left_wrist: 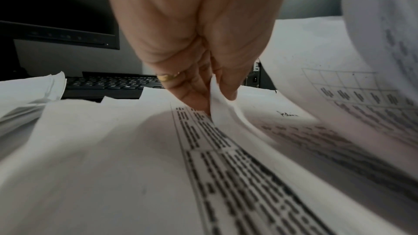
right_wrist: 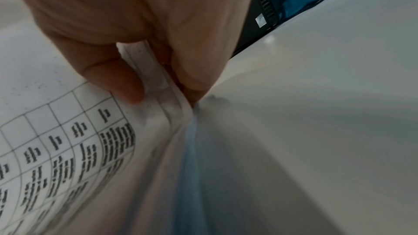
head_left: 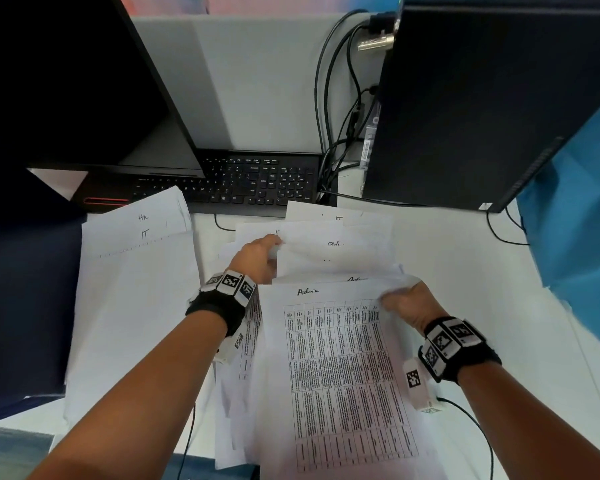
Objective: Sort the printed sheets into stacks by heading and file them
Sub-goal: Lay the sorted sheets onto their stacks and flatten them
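Right hand [head_left: 407,306] is pinching the top right corner of several printed sheets [head_left: 343,375], the front one headed "Admin", thumb [right_wrist: 113,76] lying on top. Left hand [head_left: 257,259] is pinching the edge of a sheet [left_wrist: 217,103] in the loose pile [head_left: 336,247] just behind. Another stack [head_left: 132,289] is lying to the left on the white desk [head_left: 465,271], touching the keyboard [head_left: 257,181].

An office desk: a monitor [head_left: 66,81], keyboard [head_left: 250,183], computer tower [head_left: 482,109] and grey partition [head_left: 257,81].
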Motion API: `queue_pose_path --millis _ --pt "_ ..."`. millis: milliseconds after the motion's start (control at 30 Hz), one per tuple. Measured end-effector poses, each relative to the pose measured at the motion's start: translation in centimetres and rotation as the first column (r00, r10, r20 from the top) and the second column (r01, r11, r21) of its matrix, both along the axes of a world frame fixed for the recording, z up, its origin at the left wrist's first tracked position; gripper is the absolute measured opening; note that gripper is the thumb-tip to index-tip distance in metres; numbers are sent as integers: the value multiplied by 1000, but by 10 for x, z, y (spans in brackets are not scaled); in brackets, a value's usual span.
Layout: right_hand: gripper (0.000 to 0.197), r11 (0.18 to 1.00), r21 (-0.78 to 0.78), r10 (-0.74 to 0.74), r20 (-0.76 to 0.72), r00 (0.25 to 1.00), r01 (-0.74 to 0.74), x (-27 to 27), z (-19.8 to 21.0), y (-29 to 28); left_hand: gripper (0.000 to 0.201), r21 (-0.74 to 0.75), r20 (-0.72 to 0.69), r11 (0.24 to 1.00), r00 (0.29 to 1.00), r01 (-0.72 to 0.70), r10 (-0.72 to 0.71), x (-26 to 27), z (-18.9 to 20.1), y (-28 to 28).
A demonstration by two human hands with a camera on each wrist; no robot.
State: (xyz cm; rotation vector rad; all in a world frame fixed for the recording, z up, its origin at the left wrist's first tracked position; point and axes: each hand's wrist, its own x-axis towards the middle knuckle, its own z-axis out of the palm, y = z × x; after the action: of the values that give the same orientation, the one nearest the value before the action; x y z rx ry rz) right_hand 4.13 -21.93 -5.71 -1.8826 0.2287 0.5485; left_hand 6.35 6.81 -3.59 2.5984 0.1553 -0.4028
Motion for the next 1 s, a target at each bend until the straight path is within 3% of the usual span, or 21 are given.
queue_pose_path --millis 67,233,367,433,500,567,633,700,767,900,1000 --pt "11 1000 6 -3 -1 1000 3 0 -1 0 35 -14 -4 1000 1000 -25 25 2 0 1" --pt "14 998 15 61 27 998 -62 1 -7 -3 18 -30 6 1000 1000 -3 3 3 0 8" --pt "27 988 143 -62 51 997 54 2 -9 0 27 -257 64 966 998 -10 28 -11 3 14" --pt "34 967 216 -151 58 987 135 4 -10 1 27 -472 46 878 992 -82 117 -20 3 17" --pt "38 940 276 -222 49 974 200 6 -11 1 24 -648 -25 743 979 -170 202 -26 3 19" --pt "43 914 337 -251 29 967 227 8 -10 0 21 -728 -102 645 967 -233 234 -30 8 17" --pt "42 918 353 -201 15 979 183 9 -10 -3 18 -746 -153 608 959 -271 240 -32 14 14" --pt "30 945 306 -127 25 992 114 9 -11 -5 32 -710 -200 627 946 -320 256 -29 18 13" --pt "41 964 253 -93 35 995 81 9 -14 -6 43 -657 -209 656 926 -370 314 -21 14 14" --pt "59 958 273 -95 24 995 85 8 -19 -7 31 -402 -157 851 941 -337 299 -8 -3 16" --pt "58 958 273 -90 1 996 86 9 -22 -7 39 -379 -188 878 953 -293 237 -6 -3 4"
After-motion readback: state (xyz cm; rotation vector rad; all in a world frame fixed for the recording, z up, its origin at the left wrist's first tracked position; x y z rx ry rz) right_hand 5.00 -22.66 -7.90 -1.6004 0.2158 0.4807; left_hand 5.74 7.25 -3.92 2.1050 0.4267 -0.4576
